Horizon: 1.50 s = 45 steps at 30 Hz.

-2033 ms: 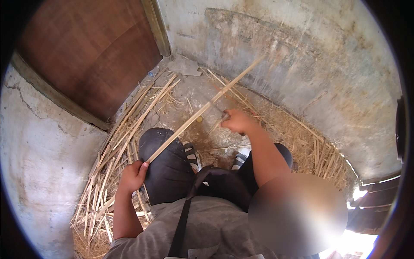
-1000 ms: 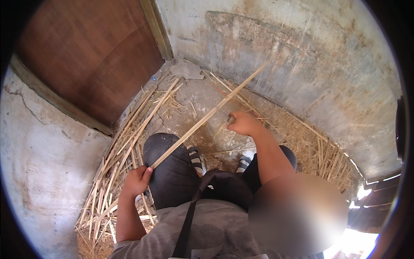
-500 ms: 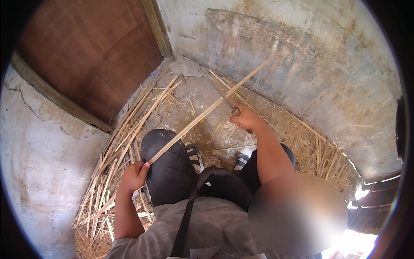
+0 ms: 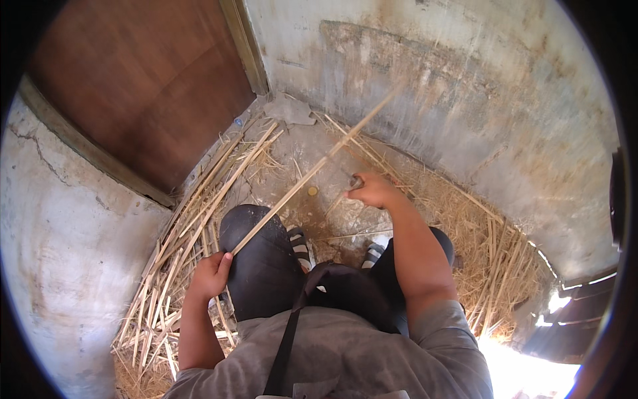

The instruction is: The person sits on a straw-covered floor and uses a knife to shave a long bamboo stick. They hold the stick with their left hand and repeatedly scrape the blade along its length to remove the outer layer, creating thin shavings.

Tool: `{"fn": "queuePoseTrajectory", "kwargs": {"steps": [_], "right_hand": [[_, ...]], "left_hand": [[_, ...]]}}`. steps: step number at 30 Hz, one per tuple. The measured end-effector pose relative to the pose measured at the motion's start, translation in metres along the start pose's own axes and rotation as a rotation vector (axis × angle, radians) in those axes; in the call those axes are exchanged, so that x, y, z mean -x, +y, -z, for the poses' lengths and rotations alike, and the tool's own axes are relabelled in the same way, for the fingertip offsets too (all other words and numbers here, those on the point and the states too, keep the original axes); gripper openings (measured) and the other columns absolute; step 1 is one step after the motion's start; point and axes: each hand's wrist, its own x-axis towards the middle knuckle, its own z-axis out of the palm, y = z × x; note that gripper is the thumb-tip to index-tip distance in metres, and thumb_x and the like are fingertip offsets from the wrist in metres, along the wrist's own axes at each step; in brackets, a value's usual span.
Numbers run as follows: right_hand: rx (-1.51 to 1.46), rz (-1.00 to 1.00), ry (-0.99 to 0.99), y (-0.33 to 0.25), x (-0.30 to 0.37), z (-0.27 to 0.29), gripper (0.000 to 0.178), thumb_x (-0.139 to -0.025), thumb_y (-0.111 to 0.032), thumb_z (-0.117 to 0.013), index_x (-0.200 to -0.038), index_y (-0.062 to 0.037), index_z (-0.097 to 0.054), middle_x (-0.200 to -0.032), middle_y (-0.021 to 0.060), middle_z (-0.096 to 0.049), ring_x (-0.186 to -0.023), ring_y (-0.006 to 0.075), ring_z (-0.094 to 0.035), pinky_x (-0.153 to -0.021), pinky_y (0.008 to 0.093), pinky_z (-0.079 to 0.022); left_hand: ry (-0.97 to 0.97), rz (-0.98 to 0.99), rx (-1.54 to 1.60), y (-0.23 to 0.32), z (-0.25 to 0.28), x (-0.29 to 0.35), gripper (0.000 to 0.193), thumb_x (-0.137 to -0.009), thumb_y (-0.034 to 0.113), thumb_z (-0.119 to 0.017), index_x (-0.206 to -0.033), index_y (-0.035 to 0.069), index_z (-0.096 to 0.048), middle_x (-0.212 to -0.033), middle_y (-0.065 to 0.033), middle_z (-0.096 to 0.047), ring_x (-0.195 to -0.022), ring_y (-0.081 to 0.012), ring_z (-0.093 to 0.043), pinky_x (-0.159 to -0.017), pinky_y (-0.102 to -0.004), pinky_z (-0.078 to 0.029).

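Fingers [image 4: 210,263] of the left hand [image 4: 207,278] are closed around the near end of a long, pale strip [image 4: 314,171], thumb uppermost, just right of a loose heap of sticks [image 4: 169,266] along the left side. I follow the scene remotely through the head camera. From that grip the strip's long axis runs away on a slant, forward and to the right, passing over the left knee [image 4: 246,225] and above the bare floor [image 4: 300,139]. Its far end, well apart from both hands, blurs before the stained wall [image 4: 465,100].

Below the strip, a small yellow disc [image 4: 312,191] lies on the floor. Next comes the right hand [image 4: 373,191], its fingers curled tight about the handle of what I judge to be a knife [image 4: 356,181]. The blade is blurred, and I cannot tell whether it touches the strip. Seen from the right hand, the strip's middle stretch lies ahead and to the left, near but apart from the fingers; that hand is the nearer one to this stretch, the left holding only the end. Farther right, straw [image 4: 465,219] lies heaped along the wall.
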Motion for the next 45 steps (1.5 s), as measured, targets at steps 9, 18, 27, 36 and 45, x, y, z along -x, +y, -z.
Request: {"fn": "queuePoseTrajectory", "kwargs": {"steps": [9,18,27,36,45], "right_hand": [[0.378,0.286,-0.072,-0.037,0.021,-0.027,0.052,-0.078,-0.039,-0.078,-0.117,-0.0044,-0.069,-0.108,0.0217,-0.07,-0.103,0.0377,-0.067,-0.088,0.0446,-0.052],[0.096,-0.044,0.132,0.008,-0.004,-0.004,0.065,-0.079,-0.038,-0.077,-0.131,-0.0016,-0.062,-0.125,0.0226,-0.067,-0.118,0.0382,-0.062,-0.1,0.043,-0.049],[0.345,0.297,-0.217,-0.05,0.022,-0.036,0.056,-0.08,-0.038,-0.076,-0.121,-0.0013,-0.067,-0.114,0.0237,-0.068,-0.109,0.0393,-0.065,-0.094,0.0453,-0.051],[-0.134,-0.177,0.157,0.012,-0.003,0.014,0.067,-0.08,-0.04,-0.076,-0.132,0.0001,-0.061,-0.111,0.0237,-0.069,-0.107,0.0383,-0.066,-0.093,0.0438,-0.051],[0.332,0.302,-0.163,-0.032,0.016,-0.028,0.063,-0.079,-0.037,-0.078,-0.129,-0.002,-0.062,-0.109,0.0213,-0.071,-0.103,0.0381,-0.067,-0.089,0.0448,-0.052]], "left_hand": [[-0.116,0.037,0.016,-0.003,0.01,-0.002,0.056,-0.104,0.045,-0.05,-0.083,-0.005,-0.063,-0.069,-0.0207,-0.061,-0.065,-0.031,-0.057,-0.067,-0.043,-0.047],[-0.215,0.134,0.023,0.003,0.017,-0.003,0.058,-0.103,0.049,-0.051,-0.087,-0.005,-0.065,-0.074,-0.0201,-0.064,-0.072,-0.0302,-0.06,-0.073,-0.0424,-0.048],[-0.271,0.15,0.099,-0.012,0.016,-0.009,0.057,-0.103,0.049,-0.051,-0.089,-0.004,-0.067,-0.076,-0.016,-0.065,-0.073,-0.0268,-0.059,-0.074,-0.0403,-0.048],[-0.259,0.159,0.096,-0.007,0.019,-0.008,0.056,-0.104,0.048,-0.051,-0.087,-0.003,-0.066,-0.075,-0.0125,-0.063,-0.073,-0.023,-0.057,-0.073,-0.0381,-0.047],[-0.269,0.158,0.115,-0.012,0.016,-0.008,0.055,-0.103,0.047,-0.052,-0.087,-0.004,-0.066,-0.076,-0.0137,-0.065,-0.073,-0.0231,-0.058,-0.073,-0.0382,-0.048]]}}
